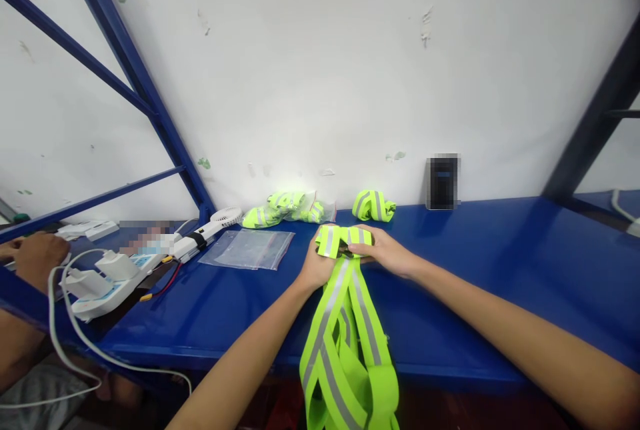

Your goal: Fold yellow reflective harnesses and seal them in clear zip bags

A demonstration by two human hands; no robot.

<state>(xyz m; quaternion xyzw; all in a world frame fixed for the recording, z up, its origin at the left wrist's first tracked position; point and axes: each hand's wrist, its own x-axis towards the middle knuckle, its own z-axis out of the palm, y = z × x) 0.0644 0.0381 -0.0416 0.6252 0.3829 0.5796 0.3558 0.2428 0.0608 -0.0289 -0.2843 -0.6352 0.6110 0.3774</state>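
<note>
A neon-yellow reflective vest (345, 350) made of straps with silver stripes hangs from my two hands over the front edge of the blue table. My left hand (316, 265) grips the bunched upper end of the straps from the left. On the other side, my right hand (380, 251) closes on the same bunch, its thumb lying across the front. The lower straps dangle in loops below the table edge. Behind my hands, a rolled reflective vest (373, 206) rests near the wall.
Bagged reflective vests (285, 209) lie at the back, with flat clear plastic bags (250, 249) before them. Left are a power strip (107, 283) with cables, a white handheld fan (213, 230) and another person's hand (40, 257). A dark, blurred device (443, 182) leans on the wall.
</note>
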